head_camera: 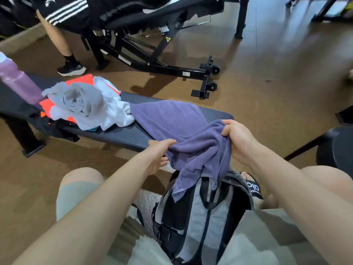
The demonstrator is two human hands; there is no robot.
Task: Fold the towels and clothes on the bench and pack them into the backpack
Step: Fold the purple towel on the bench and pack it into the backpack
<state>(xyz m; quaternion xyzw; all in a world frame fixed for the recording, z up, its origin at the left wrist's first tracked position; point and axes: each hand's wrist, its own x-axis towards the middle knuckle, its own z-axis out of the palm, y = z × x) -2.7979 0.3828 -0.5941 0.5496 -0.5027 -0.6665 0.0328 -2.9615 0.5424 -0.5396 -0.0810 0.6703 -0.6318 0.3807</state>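
Purple towel [183,134] at frame centre, half on the tabletop [118,133], near end drooping over the backpack [198,213]. Left hand [158,150] and right hand [238,138] each pinch its near edge; fingers curled, probably at corners. Best: pull taut, match corners, fold flat before packing.
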